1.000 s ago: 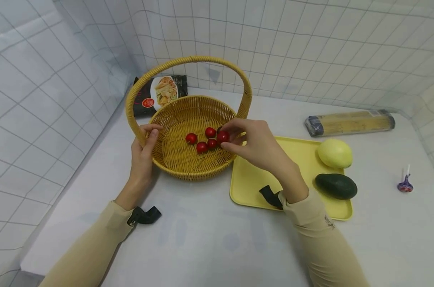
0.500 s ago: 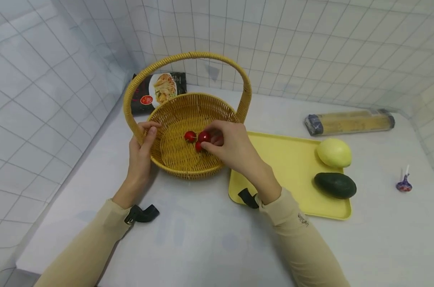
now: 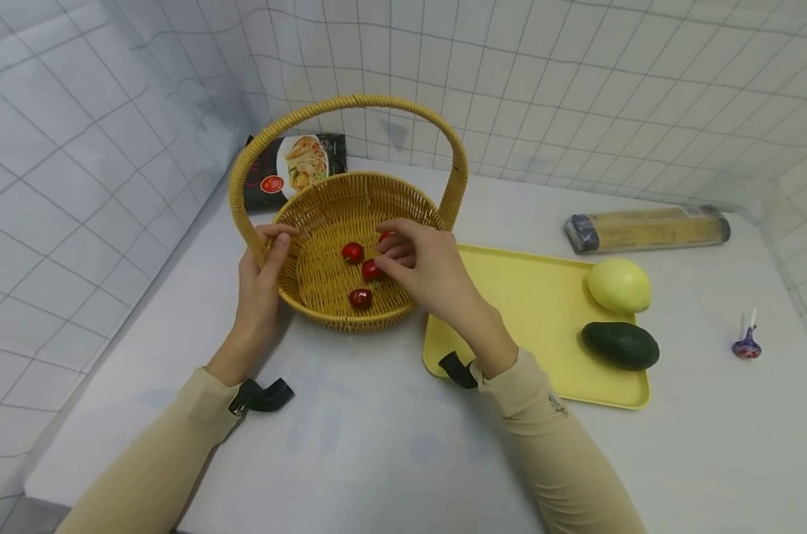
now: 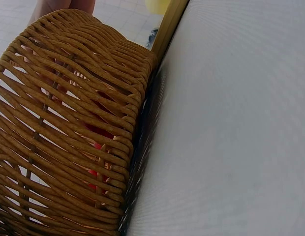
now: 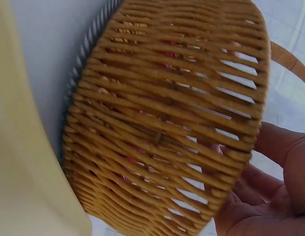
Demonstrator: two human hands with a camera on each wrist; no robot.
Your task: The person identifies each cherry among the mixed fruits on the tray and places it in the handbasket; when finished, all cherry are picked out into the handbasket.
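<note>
A yellow woven basket (image 3: pixel 323 293) with a tall arched handle stands on the white table. Several red cherries (image 3: pixel 360 299) lie on its bottom, one partly behind the right fingers. At the basket's left side my left hand (image 3: pixel 259 289) grips the rim by the handle's foot, thumb over the inner edge. My right hand (image 3: pixel 430 263) hovers over the right half of the basket, fingers loosely bent and thumb apart, with nothing seen between them. Its thumb tip is close to one cherry; contact cannot be told. In the right wrist view, the basket wall (image 5: pixel 162 123) partly covers the fingers.
A yellow tray (image 3: pixel 517 297) lies right of the basket, bearing a yellow lemon-like fruit (image 3: pixel 618 285) and a dark green avocado (image 3: pixel 620 345). Behind are a black food packet (image 3: pixel 297 169) and a pack of dry noodles (image 3: pixel 647 229). A wrapped lollipop (image 3: pixel 747 345) lies far right.
My right hand moved left over the basket carrying a cherry, then let go. That cherry now seems to lie nearer the basket's front. My left hand stays on the rim.
</note>
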